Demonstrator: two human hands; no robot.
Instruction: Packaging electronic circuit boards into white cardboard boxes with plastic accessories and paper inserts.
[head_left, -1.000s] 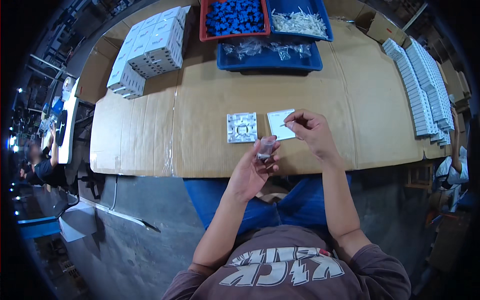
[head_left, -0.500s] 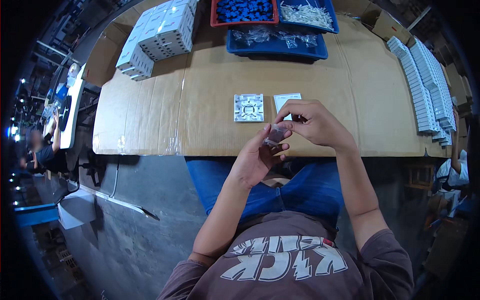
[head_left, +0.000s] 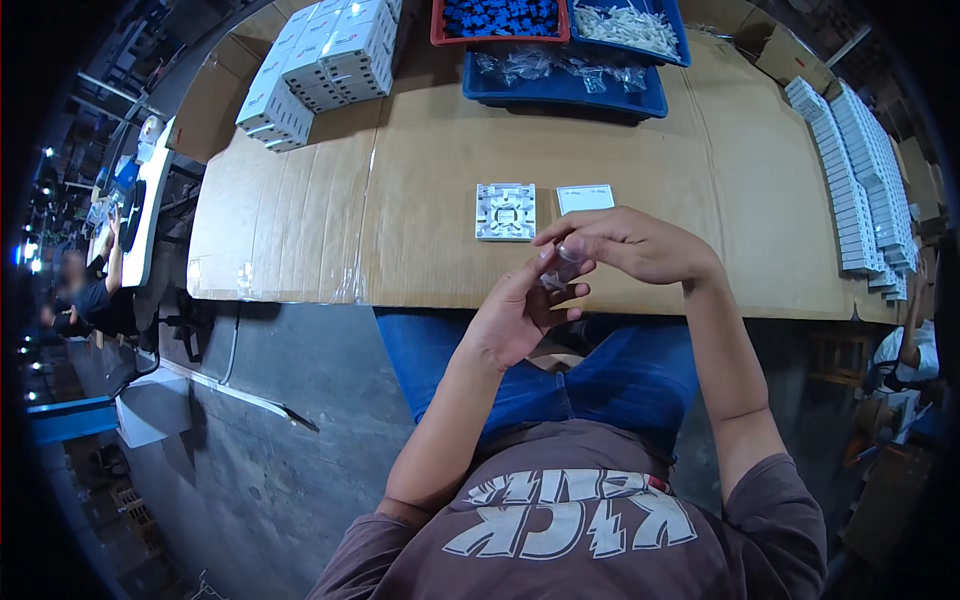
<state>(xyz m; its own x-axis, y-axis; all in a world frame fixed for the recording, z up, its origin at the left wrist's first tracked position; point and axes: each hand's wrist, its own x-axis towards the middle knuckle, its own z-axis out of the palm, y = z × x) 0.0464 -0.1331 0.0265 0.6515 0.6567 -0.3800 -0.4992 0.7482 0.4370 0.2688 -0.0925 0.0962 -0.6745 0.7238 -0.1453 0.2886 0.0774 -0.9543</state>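
Both my hands meet over the near edge of the cardboard-covered table. My left hand and my right hand pinch a small clear plastic bag between their fingertips; what is inside it is too small to tell. Just beyond my hands lie a square white plastic base with moulded ribs and a plain white rectangular cover, side by side and apart from each other.
At the far edge stand a blue tray of small clear bags, a red bin of blue parts and a blue bin of white parts. White boxes are stacked far left and in rows along the right. Other people sit at left and right.
My hands have come nearer to me, from above the white cover to the table's near edge, still holding the small bag. The view has tilted down slightly.
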